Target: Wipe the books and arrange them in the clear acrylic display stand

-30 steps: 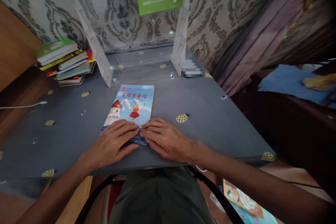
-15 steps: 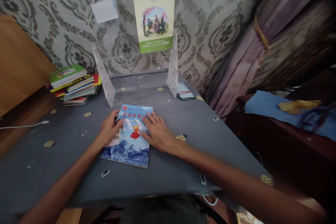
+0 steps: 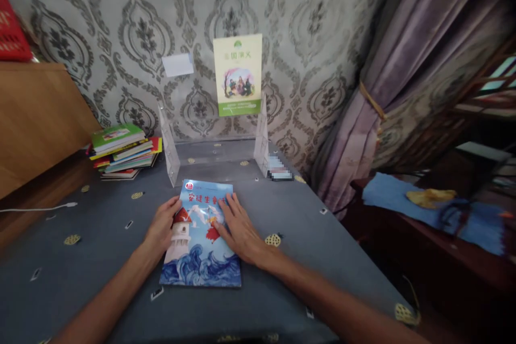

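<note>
A blue picture-covered book [image 3: 201, 266] lies closed on the grey tablecloth [image 3: 282, 285], its red title upright toward me. My left hand [image 3: 162, 224] is at the book's upper left edge, fingers bent and pinching that edge; the fingertips are partly hidden. Across the right side of the cover rests my right hand [image 3: 241, 228], flat with fingers stretched out and thumb apart. Behind the book stands a clear acrylic stand [image 3: 171, 156] with a side panel at each end. A green and cream book [image 3: 238, 74] sits upright, high on the stand against the wall.
At the back left is a stack of books [image 3: 124, 150] beside a wooden panel [image 3: 44, 123]. A white cable [image 3: 40, 208] lies on the left. A pixelated flat item [image 3: 279, 168] is right of the stand. Beyond the table's right edge are a purple curtain [image 3: 350, 134] and a blue cloth [image 3: 387, 199].
The view has tilted up, so everything sits lower in the picture. My left thumb has drawn back from the cover to the left edge, and the book lies straighter. My right hand stays flat on it.
</note>
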A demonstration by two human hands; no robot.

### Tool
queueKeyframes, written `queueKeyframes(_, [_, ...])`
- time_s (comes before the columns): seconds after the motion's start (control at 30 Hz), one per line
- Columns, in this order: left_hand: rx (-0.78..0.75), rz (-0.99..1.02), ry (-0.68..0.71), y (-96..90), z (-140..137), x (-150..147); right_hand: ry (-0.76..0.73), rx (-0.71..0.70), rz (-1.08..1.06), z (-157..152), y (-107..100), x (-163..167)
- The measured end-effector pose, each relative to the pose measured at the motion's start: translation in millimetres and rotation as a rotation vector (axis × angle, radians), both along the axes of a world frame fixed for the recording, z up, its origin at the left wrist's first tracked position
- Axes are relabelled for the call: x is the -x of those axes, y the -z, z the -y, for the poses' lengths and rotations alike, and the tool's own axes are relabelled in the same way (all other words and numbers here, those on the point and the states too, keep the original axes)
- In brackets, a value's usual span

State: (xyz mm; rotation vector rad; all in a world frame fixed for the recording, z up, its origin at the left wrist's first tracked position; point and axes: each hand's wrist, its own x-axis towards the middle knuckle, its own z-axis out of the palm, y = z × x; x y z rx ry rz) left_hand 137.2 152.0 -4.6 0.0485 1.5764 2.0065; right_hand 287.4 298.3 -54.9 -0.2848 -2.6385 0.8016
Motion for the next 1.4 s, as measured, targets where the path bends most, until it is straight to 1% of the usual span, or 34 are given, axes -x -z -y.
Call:
queueKeyframes(0.1, [-0.107,0.001,-0.038,-1.3,0,-5,0.015,0.129,-0.117,0,7,-1])
queueKeyframes(0.17, [-0.162,-0.029,-0.056,-4.9,-2,-8,0.062,0.209,-0.189,1,9,0])
queueKeyframes(0.27, [-0.221,-0.098,-0.077,-15.5,-7,-14,0.148,0.276,-0.353,4,4,5])
queueKeyframes(0.37, [-0.28,-0.151,-0.089,-30.4,-14,-22,0.196,0.255,-0.522,9,-11,9])
queueKeyframes(0.47, [-0.367,-0.178,-0.037,-44.0,-22,-31,0.195,0.184,-0.631,13,-32,10])
queueKeyframes(0.53, [-0.435,-0.205,0.0,-48.4,-25,-36,0.172,0.138,-0.674,14,-42,9])
queueKeyframes(0.6, [-0.455,-0.252,-0.031,-47.2,-26,-39,0.168,0.115,-0.695,13,-45,6])
queueKeyframes(0.67, [-0.41,-0.29,-0.091,-41.0,-24,-40,0.179,0.142,-0.685,9,-41,2])
queueKeyframes(0.73, [-0.357,-0.304,-0.121,-32.4,-21,-38,0.175,0.224,-0.642,5,-32,-3])
queueKeyframes(0.8, [-0.335,-0.314,-0.129,-24.4,-17,-37,0.151,0.345,-0.597,2,-24,-6])
queueKeyframes(0.87, [-0.33,-0.337,-0.136,-18.6,-14,-36,0.111,0.493,-0.583,-1,-20,-10])
queueKeyframes(0.97, [-0.287,-0.345,-0.162,-13.1,-7,-36,0.01,0.713,-0.564,-5,-24,-21])
queueKeyframes(1.03, [-0.245,-0.308,-0.184,-10.1,-2,-35,-0.092,0.799,-0.495,-9,-31,-30])
queueKeyframes(1.1, [-0.203,-0.282,-0.16,-8.3,5,-32,-0.207,0.836,-0.396,-15,-39,-41])
queueKeyframes(1.17, [-0.166,-0.324,-0.055,-8.9,14,-28,-0.279,0.832,-0.316,-20,-47,-49])
queueKeyframes(1.3, [-0.029,-0.457,0.131,-16.9,34,-20,-0.264,0.804,-0.214,-23,-56,-55])
queueKeyframes(1.4, [0.098,-0.48,0.176,-23.7,45,-13,-0.279,0.826,-0.188,-22,-59,-52])
